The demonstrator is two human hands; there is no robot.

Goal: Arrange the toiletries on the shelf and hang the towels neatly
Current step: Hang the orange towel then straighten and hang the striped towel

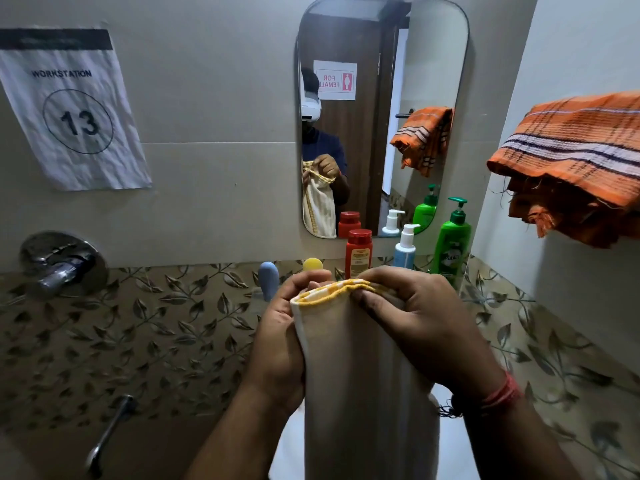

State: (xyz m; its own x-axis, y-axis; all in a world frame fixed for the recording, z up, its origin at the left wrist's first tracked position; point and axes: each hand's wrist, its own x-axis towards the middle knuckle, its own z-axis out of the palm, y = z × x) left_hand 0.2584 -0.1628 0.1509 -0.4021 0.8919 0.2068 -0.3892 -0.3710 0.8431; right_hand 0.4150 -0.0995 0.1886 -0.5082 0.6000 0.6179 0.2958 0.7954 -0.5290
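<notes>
Both hands pinch the cream towel [363,375] at its yellow-edged top fold, left hand [280,341] beside right hand [415,323], cloth hanging below. Just beyond the grip stand the red bottle [359,252], white pump bottle [405,249] and green pump bottle [452,244]; up right hangs the orange towel [571,150].

Two bare forearms, no sleeves at the wrists; red thread bands [504,393] and a dark frayed string circle the wrist of the right hand [415,317]; the left hand [280,344] wears nothing
</notes>
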